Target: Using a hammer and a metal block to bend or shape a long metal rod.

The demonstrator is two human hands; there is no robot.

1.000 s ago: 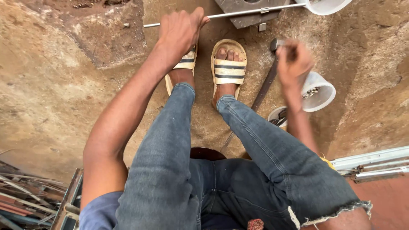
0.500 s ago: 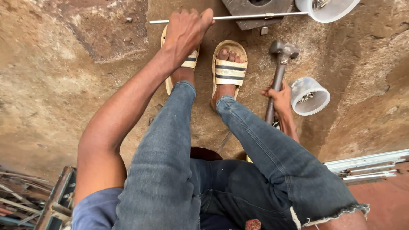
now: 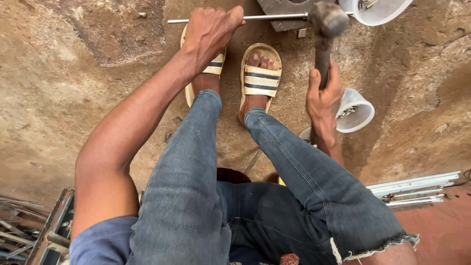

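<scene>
The thin metal rod [image 3: 274,17] lies across the top of the frame, from the upper left toward the middle, over the dirt ground [image 3: 73,98]. The left hand [image 3: 208,32] is closed in a fist around the rod, near its left part, just above the left sandal [image 3: 211,64]. The rod's right part rests on a flat grey metal block [image 3: 284,7] at the top edge.

The hammer [image 3: 325,39] is in the right hand [image 3: 321,95]. The fingers are wrapped tight around the dark handle, in the right middle of the frame. The round hammer head now sits at the top, right by the rod where it meets the block. Half a second ago the head was lower and well away from the rod. A second ago the right hand was up and blurry. So the hammer has swung up the frame to the rod, and the head looks like it is touching the rod or just about to. I cannot tell which.

The left hand has stayed in the same spot on the rod the whole time.

A small white cup [image 3: 354,110] with little metal bits lies on its side just right of the right hand. A bigger white tub [image 3: 387,12] is at the top right. The right sandal [image 3: 260,78] is between the two hands. Pale metal strips [image 3: 417,186] lie at the lower right.
</scene>
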